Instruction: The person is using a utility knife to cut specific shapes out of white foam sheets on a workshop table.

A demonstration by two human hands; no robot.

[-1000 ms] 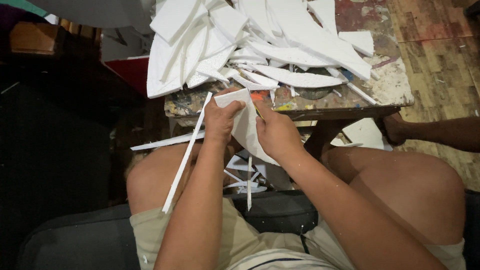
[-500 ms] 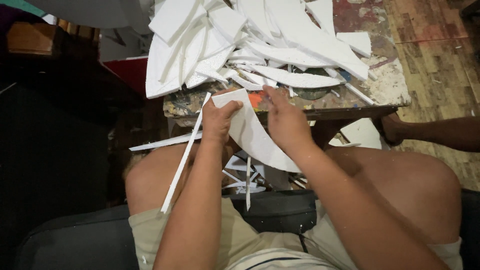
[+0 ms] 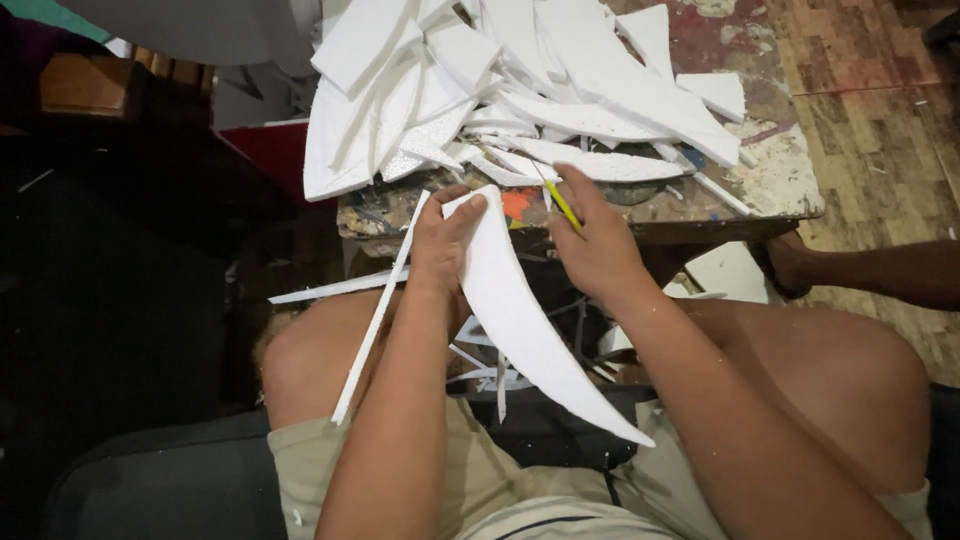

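Head view: sitting low before a paint-stained table (image 3: 780, 190), knees spread. Left hand (image 3: 445, 240) closing round the top end of a long curved white foam piece (image 3: 530, 330), thumb over its upper edge; the piece sweeping down between the knees to a sharp tip near the lap. Right hand (image 3: 600, 250) gripping a thin yellow-handled cutter (image 3: 560, 205), tip pointing up toward the table edge, just beside the foam piece but apart from it. A narrow foam strip (image 3: 375, 320) leaning along the left forearm, looking like a trimmed-off edge.

Judging by the pile of cut foam shapes (image 3: 520, 100) heaped on the table and the offcuts (image 3: 490, 365) lying on the floor below, much shaping appearing already done; the held piece looking cut to its curve, with perhaps only trimming left.
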